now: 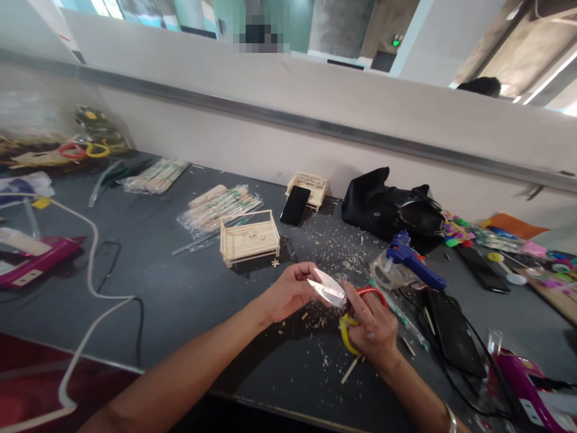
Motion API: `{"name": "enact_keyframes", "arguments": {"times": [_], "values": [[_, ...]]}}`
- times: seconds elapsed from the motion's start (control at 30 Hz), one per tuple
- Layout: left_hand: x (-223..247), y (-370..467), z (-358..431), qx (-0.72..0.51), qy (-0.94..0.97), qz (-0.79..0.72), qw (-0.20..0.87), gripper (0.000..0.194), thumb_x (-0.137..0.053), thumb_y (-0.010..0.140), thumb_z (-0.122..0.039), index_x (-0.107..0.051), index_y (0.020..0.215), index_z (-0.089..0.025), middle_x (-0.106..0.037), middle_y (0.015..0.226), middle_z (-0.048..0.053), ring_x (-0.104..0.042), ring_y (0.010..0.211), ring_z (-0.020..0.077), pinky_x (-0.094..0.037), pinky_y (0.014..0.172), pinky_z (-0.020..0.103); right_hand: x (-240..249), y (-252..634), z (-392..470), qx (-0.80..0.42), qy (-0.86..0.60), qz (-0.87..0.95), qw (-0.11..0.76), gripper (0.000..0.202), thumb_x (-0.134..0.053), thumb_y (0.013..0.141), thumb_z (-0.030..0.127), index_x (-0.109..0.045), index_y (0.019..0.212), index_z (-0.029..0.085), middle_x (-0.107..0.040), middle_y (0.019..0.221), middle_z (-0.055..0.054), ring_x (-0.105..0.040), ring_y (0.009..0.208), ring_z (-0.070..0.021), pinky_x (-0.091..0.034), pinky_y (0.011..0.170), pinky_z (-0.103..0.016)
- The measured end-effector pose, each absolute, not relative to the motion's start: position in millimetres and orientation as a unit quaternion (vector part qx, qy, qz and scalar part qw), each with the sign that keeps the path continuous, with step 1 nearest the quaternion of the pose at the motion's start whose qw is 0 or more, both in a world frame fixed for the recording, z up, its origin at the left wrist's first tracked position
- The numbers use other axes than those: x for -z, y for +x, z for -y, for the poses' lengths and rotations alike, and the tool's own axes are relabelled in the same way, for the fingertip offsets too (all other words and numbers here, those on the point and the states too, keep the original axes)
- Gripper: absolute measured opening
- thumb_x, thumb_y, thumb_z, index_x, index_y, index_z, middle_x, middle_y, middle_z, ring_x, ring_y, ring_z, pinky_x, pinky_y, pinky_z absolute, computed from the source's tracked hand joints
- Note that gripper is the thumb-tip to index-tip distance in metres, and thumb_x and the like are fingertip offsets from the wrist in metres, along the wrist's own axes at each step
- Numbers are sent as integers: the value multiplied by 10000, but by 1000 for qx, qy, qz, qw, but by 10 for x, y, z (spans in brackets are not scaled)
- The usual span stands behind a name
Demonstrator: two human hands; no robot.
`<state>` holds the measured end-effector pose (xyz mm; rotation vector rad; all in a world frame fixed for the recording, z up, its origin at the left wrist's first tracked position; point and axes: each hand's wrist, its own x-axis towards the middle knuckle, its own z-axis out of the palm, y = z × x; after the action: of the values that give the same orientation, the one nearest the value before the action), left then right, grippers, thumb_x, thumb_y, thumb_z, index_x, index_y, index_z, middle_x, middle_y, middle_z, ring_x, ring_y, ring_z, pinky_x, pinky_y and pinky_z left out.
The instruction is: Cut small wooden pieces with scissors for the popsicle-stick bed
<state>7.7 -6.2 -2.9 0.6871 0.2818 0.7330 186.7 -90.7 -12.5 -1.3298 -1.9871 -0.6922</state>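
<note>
Here, scissors (328,293) with parted blades reach between both hands
The right hand (374,331) curls round the red-and-yellow handles; the left hand (291,293) is half closed by the blade tips, any hold there impossible to tell; a small wooden model (250,238) sits beyond it, a blue glue gun (415,263) beyond the right

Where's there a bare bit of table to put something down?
The biggest bare patch of table lies between the white cord and the little wooden bed, beyond the left forearm. A smaller one lies between that forearm and the wood scraps. It's crowded around the right hand: scissors, scraps, blue glue gun.
</note>
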Motion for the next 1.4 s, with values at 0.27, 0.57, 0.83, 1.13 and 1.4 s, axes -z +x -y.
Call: {"name": "enact_keyframes", "arguments": {"times": [0.27, 0.57, 0.83, 1.13, 1.4], "values": [[3, 74, 31, -371, 335, -96, 861, 200, -837, 645, -156, -649, 715, -161, -665, 684, -3, -621, 616, 116, -534, 673, 277, 215, 1979, 801, 206, -546, 686, 434, 402, -548, 852, 125, -593, 1243, 205, -608, 707, 20, -542, 517, -114, -483, 489, -213], [-26, 74, 20, -395, 349, -118, 842, 211, -850, 602, -170, -662, 696, -170, -644, 673, -10, -575, 620, 107, -469, 632, 242, 223, 2003, 811, 181, -538, 702, 430, 311, -548, 866, 155, -630, 1160, 215, -593, 663, 33, -521, 482, -111, -472, 474, -226], [-28, 70, 17, -404, 349, -154, 832, 234, -870, 564, -162, -678, 696, -152, -645, 678, -13, -569, 613, 92, -463, 625, 226, 220, 1998, 805, 155, -533, 715, 426, 371, -535, 842, 138, -625, 1192, 220, -567, 653, 38, -512, 482, -114, -458, 459, -225], [6, 73, -1, -399, 335, -177, 835, 249, -893, 564, -196, -747, 760, -148, -685, 662, -1, -647, 618, 123, -528, 663, 255, 267, 2014, 795, 141, -524, 723, 427, 357, -539, 842, 143, -644, 1178, 200, -604, 666, 27, -539, 498, -115, -481, 477, -220], [-2, 67, 1, -393, 324, -176, 842, 277, -879, 592, -181, -767, 841, -139, -699, 652, 10, -657, 623, 125, -561, 706, 276, 308, 2038, 775, 137, -573, 684, 430, 342, -558, 858, 209, -664, 1183, 211, -705, 765, -18, -642, 605, -155, -550, 565, -260]]}}
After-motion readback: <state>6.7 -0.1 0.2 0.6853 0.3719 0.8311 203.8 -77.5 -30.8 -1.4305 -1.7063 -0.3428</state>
